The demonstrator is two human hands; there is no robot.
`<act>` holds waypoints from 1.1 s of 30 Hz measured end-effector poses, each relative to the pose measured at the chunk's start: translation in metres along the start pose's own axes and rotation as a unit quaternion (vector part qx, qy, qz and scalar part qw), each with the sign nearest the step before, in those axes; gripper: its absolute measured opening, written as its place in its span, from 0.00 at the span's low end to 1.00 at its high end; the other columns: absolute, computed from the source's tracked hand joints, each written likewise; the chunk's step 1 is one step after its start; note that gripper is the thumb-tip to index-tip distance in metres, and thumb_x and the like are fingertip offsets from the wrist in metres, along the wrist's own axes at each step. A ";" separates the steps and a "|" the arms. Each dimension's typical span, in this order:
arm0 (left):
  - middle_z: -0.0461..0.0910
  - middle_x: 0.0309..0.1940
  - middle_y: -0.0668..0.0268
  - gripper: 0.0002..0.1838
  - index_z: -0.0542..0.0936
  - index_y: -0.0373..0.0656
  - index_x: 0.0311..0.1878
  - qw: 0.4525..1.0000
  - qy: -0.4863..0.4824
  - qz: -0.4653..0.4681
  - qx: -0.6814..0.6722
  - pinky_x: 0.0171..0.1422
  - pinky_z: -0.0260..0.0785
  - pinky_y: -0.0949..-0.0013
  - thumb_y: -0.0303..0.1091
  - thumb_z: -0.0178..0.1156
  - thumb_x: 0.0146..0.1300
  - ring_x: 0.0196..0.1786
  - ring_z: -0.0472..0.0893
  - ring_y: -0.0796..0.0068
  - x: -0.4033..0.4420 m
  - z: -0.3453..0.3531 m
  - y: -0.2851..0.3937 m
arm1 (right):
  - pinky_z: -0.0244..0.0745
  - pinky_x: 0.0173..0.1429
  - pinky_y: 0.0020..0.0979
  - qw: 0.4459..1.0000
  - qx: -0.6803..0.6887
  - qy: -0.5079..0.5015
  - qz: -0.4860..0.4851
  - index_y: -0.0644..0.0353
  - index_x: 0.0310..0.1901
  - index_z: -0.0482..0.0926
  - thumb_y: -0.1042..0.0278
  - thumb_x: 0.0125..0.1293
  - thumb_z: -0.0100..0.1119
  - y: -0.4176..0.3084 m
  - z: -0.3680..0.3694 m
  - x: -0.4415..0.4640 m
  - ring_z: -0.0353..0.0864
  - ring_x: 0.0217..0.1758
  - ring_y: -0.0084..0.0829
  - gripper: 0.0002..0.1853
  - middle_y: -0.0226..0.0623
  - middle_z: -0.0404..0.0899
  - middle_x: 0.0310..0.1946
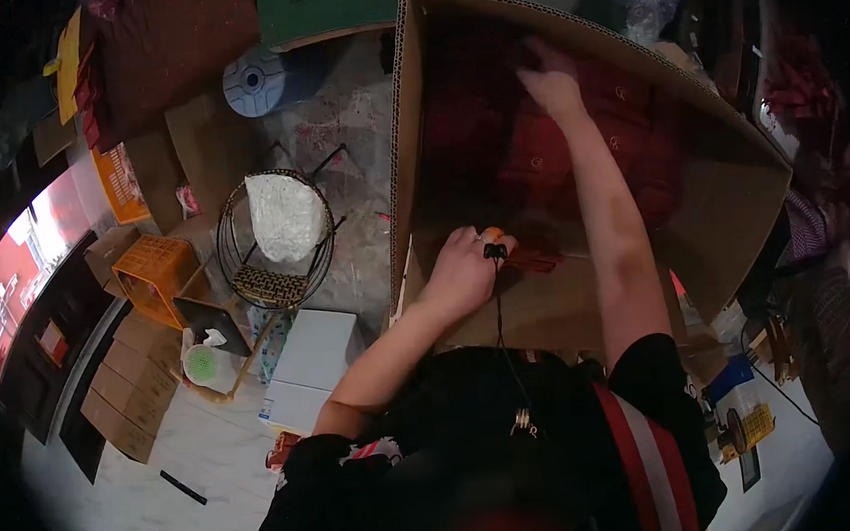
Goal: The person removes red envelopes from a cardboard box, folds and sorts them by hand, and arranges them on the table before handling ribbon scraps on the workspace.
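Looking down into a large, open cardboard box [738, 191], filled across its dim middle with dark red packages [616, 145], several marked with small pale emblems. Reaching over these packages with the right hand [552, 84], close to the far edge of the box; blurred slightly, with thumb and fingers apart, and too shadowed to tell about contact with a package. Holding the left hand [464, 273] just inside the near edge, toward the left corner, with fingers curled next to a small orange object [492, 234]; cannot tell from here about a firm grip on it. Set just right of those fingers, along with a flat red piece [535, 262]. Looking past the left edge, onto a floor [233, 449] with a round chair [270, 285], a white bundle [288, 215] on it, and an orange crate [156, 270].
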State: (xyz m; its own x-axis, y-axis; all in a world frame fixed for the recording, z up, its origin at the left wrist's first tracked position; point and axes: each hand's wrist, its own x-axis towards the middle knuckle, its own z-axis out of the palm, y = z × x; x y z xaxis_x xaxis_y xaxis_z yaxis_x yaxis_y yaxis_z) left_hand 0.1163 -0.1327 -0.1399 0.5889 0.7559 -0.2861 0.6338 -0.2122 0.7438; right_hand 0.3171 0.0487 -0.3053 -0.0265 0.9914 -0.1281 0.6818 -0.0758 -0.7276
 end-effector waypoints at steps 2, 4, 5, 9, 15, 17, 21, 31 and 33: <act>0.77 0.34 0.51 0.22 0.75 0.42 0.52 1.000 0.002 -0.002 0.007 0.48 0.68 0.53 0.21 0.57 0.50 0.39 0.75 0.48 0.000 -0.002 0.002 | 0.74 0.58 0.36 0.994 0.079 -0.048 0.053 0.65 0.61 0.72 0.53 0.61 0.65 -0.018 -0.033 0.001 0.79 0.54 0.44 0.32 0.51 0.76 0.58; 0.77 0.34 0.52 0.22 0.76 0.42 0.52 1.000 0.006 -0.003 0.014 0.48 0.68 0.53 0.21 0.57 0.49 0.39 0.75 0.48 0.001 -0.003 0.004 | 0.72 0.61 0.35 0.981 0.128 -0.047 0.136 0.68 0.62 0.70 0.51 0.61 0.65 -0.030 -0.049 -0.013 0.77 0.58 0.41 0.34 0.51 0.76 0.57; 0.77 0.35 0.54 0.21 0.76 0.43 0.50 0.999 0.008 0.001 0.032 0.48 0.68 0.54 0.22 0.56 0.49 0.39 0.75 0.51 0.001 -0.004 0.005 | 0.71 0.62 0.35 0.975 0.145 -0.046 0.164 0.68 0.63 0.70 0.50 0.61 0.65 -0.031 -0.051 -0.018 0.77 0.59 0.40 0.35 0.51 0.76 0.57; 0.77 0.35 0.57 0.21 0.76 0.44 0.49 0.997 0.000 0.008 0.072 0.47 0.68 0.55 0.24 0.54 0.48 0.39 0.74 0.55 -0.001 0.003 0.002 | 0.70 0.63 0.35 0.979 0.134 -0.119 0.100 0.71 0.64 0.67 0.55 0.63 0.65 -0.016 -0.023 -0.038 0.76 0.59 0.40 0.35 0.52 0.74 0.59; 0.77 0.35 0.58 0.21 0.77 0.44 0.49 0.999 0.007 0.012 0.033 0.48 0.68 0.57 0.25 0.55 0.48 0.40 0.75 0.56 0.004 -0.001 0.002 | 0.70 0.64 0.40 0.962 -0.074 -0.250 0.087 0.72 0.58 0.72 0.72 0.60 0.58 -0.017 0.006 -0.050 0.74 0.59 0.50 0.24 0.57 0.73 0.58; 0.77 0.35 0.59 0.20 0.77 0.45 0.49 0.998 -0.011 -0.001 0.056 0.48 0.68 0.57 0.25 0.55 0.49 0.40 0.75 0.57 0.004 -0.008 0.006 | 0.71 0.63 0.42 0.963 -0.065 -0.250 0.073 0.71 0.57 0.72 0.75 0.57 0.56 -0.026 0.009 -0.060 0.74 0.57 0.53 0.24 0.58 0.73 0.56; 0.76 0.35 0.61 0.20 0.78 0.46 0.49 0.997 -0.035 -0.019 0.072 0.49 0.67 0.59 0.25 0.55 0.50 0.40 0.75 0.58 0.008 -0.004 -0.001 | 0.75 0.54 0.43 0.965 -0.112 -0.236 0.005 0.70 0.51 0.75 0.78 0.55 0.54 -0.061 -0.006 -0.056 0.77 0.52 0.52 0.19 0.58 0.75 0.52; 0.74 0.34 0.53 0.20 0.78 0.41 0.50 0.999 -0.024 -0.022 0.036 0.44 0.66 0.55 0.23 0.56 0.51 0.37 0.72 0.50 0.007 -0.012 0.006 | 0.78 0.50 0.45 0.937 -0.168 -0.301 -0.060 0.60 0.56 0.73 0.63 0.61 0.52 0.042 0.103 0.008 0.80 0.48 0.50 0.21 0.55 0.80 0.46; 0.75 0.39 0.60 0.14 0.78 0.48 0.48 0.998 -0.023 -0.056 0.020 0.50 0.67 0.58 0.29 0.55 0.58 0.42 0.74 0.58 0.008 -0.016 0.006 | 0.78 0.50 0.44 0.932 -0.200 -0.272 -0.132 0.60 0.57 0.73 0.63 0.62 0.52 0.032 0.100 0.004 0.81 0.48 0.50 0.22 0.55 0.80 0.46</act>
State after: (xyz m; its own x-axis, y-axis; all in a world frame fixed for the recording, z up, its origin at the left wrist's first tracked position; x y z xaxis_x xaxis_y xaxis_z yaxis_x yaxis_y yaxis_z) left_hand 0.1169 -0.1181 -0.1287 0.5354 0.7476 -0.3930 0.7150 -0.1534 0.6821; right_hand 0.2657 0.0400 -0.3967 -0.5239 0.7616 -0.3815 0.8141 0.3160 -0.4872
